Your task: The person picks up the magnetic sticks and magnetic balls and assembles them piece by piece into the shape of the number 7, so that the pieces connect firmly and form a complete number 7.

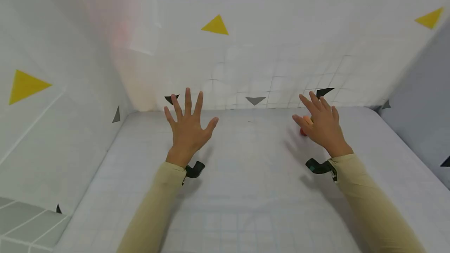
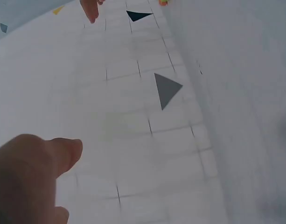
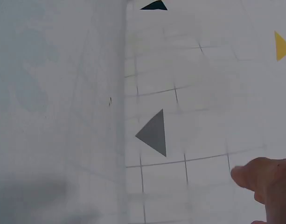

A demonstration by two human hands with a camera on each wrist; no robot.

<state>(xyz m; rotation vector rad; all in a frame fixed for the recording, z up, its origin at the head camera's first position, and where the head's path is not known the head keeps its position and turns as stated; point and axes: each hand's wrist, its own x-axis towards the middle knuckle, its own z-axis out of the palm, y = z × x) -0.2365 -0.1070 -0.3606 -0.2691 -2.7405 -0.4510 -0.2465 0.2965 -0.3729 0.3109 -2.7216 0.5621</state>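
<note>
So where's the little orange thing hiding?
In the head view, the small orange thing lies on the white table, on the right side, mostly tucked under the right hand near the back wall.

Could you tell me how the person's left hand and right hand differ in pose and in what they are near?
The left hand is spread wide, fingers splayed; the right hand keeps its fingers closer together. The left hand has nothing by it on the white surface, while a small orange-red object shows beside the right hand's thumb, mostly hidden. Both are palm down with straight fingers, in tan sleeves.
</note>
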